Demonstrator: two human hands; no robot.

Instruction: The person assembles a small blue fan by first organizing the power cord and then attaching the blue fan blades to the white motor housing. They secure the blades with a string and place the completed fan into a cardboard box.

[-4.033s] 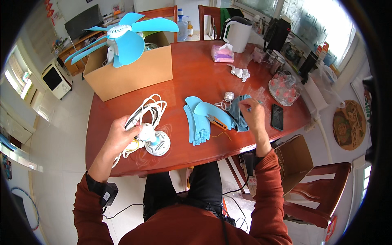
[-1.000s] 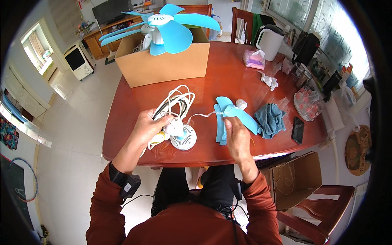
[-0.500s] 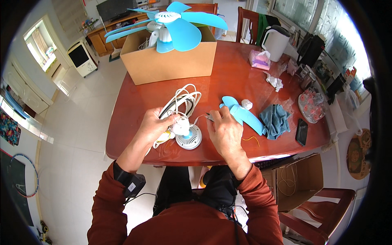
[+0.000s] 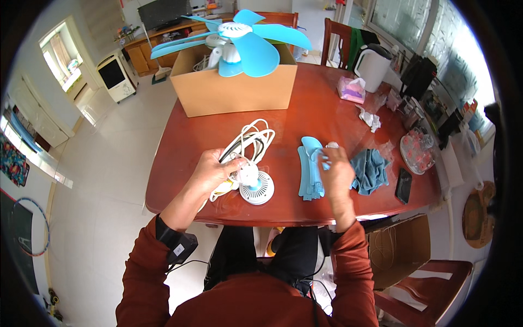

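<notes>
My left hand [image 4: 213,170] is closed around a loop of white and dark power cord [image 4: 251,136], with the thumb against the white motor housing of a small ceiling fan [image 4: 248,173]. The fan's round vented base [image 4: 257,188] rests on the table just right of that hand. Over on the right, my right hand [image 4: 338,173] hovers at a stack of light-blue fan blades [image 4: 310,173], its fingers curled together. Whatever they pinch is hidden. A small white piece [image 4: 331,145] shows just beyond its fingertips.
An assembled blue-bladed fan [image 4: 237,46] sits in a cardboard box [image 4: 234,92] at the back. Right of the blades lie a blue-grey cloth [image 4: 370,171], a black phone [image 4: 403,185] and a tray of glasses [image 4: 417,152]. Tissues [image 4: 351,90] and a kettle [image 4: 372,68] stand farther back.
My right hand has moved right, away from the small fan's wire and over to the blades. The blades now lie gathered in an upright stack. My left hand keeps its hold.
</notes>
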